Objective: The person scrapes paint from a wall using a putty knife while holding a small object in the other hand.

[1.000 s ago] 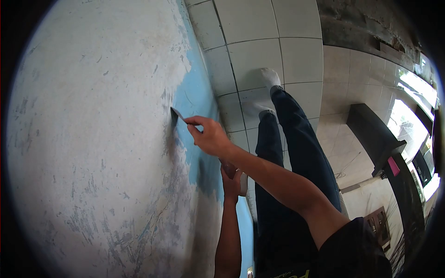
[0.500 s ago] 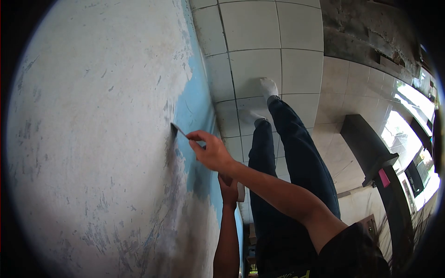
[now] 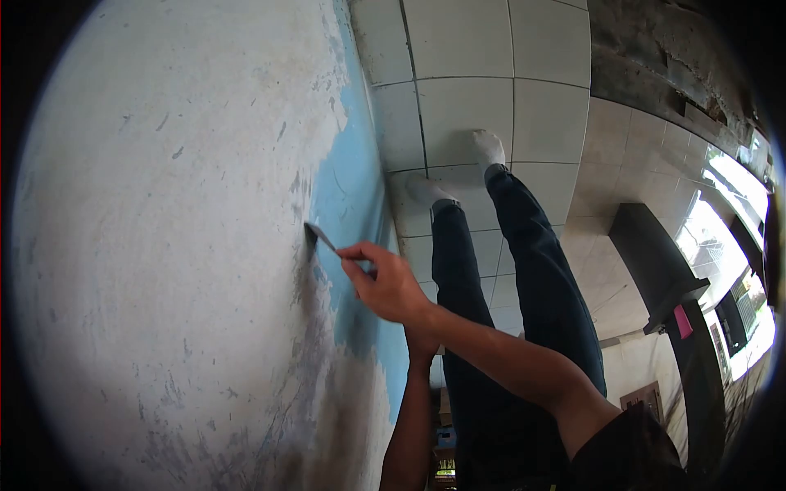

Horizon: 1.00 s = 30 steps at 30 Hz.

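Pale wall [image 3: 180, 204] flanks us; our right hand [image 3: 390, 285] still pinches the scraper [image 3: 322, 237] beside the blue paint [image 3: 348, 180], keeping work there; our left hand [image 3: 421, 342], now mostly hidden, we cannot read.

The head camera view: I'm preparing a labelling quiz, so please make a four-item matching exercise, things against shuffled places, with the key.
1. thin flat-bladed scraper
2. light blue paint
3. small bright pink strip
4. dark blue long trousers

A. ending at the off-white socks
B. against the dark, bulky frame at the view's right
C. pinched in the bare right hand
D. on the patchy white wall, beside the pale tiled floor

Pairs: 1-C, 2-D, 3-B, 4-A
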Each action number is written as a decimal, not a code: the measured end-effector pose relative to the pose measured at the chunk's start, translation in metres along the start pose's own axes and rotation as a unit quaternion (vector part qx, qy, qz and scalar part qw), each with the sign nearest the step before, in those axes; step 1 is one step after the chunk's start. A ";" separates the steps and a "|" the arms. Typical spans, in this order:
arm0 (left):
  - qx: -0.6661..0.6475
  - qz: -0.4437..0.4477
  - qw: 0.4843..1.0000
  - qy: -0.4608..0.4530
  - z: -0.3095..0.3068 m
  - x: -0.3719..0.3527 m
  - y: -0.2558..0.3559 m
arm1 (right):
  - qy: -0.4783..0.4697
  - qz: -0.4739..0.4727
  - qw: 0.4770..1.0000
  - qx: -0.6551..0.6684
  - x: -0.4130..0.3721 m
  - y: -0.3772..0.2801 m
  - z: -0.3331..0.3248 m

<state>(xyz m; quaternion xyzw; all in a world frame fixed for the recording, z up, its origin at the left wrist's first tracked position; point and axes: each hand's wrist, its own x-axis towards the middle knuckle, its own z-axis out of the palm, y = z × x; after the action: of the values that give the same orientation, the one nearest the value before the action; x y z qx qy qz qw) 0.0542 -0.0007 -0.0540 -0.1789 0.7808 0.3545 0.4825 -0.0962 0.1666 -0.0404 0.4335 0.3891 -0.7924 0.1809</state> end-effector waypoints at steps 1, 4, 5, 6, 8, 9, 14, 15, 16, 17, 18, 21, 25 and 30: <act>0.001 -0.015 1.000 -0.013 0.000 0.002 -0.001 | -0.001 -0.002 1.000 0.000 -0.001 -0.001 -0.002; 0.028 0.029 0.999 -0.016 -0.007 0.009 -0.022 | -0.002 0.004 1.000 0.007 0.005 0.001 -0.003; 0.044 0.040 0.998 -0.021 -0.011 0.008 -0.029 | 0.002 0.007 1.000 0.013 0.008 0.002 -0.003; 0.058 0.032 0.997 -0.027 -0.014 0.008 -0.029 | 0.005 0.008 1.000 0.018 0.011 0.002 -0.004; 0.085 0.023 0.995 -0.037 -0.018 0.012 -0.028 | 0.007 -0.008 1.000 0.018 0.010 0.003 -0.002; 0.153 0.056 0.986 0.030 -0.008 0.010 -0.021 | 0.007 -0.022 1.000 0.013 0.002 0.005 0.002; 0.099 -0.005 0.993 -0.063 -0.030 0.008 -0.047 | 0.024 -0.044 0.999 0.017 0.016 0.012 0.001; 0.083 0.008 0.995 -0.048 -0.027 0.007 -0.035 | 0.022 -0.046 0.998 0.023 0.017 0.013 0.001; 0.067 0.023 0.997 -0.035 -0.022 0.006 -0.022 | 0.020 -0.049 0.998 0.028 0.019 0.013 0.000; 0.051 0.039 0.998 -0.021 -0.018 0.007 -0.013 | 0.020 -0.053 0.998 0.032 0.020 0.012 -0.001; 0.065 0.026 0.997 -0.037 -0.021 0.008 -0.026 | 0.013 -0.056 0.998 0.028 0.016 0.012 -0.002; 0.088 -0.018 0.994 -0.067 -0.025 0.007 -0.051 | 0.003 -0.057 0.998 0.016 0.009 0.012 -0.004; 0.070 -0.053 0.995 -0.054 -0.013 0.007 -0.009 | 0.018 -0.069 0.997 0.030 0.028 0.014 -0.004; 0.063 -0.047 0.996 -0.047 -0.009 0.013 -0.015 | -0.009 -0.059 0.998 0.031 0.016 0.010 -0.010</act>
<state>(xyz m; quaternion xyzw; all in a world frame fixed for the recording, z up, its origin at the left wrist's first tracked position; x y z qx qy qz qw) 0.0520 -0.0164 -0.0689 -0.1677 0.7687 0.2899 0.5449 -0.0933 0.1686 -0.0615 0.4076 0.3873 -0.8177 0.1235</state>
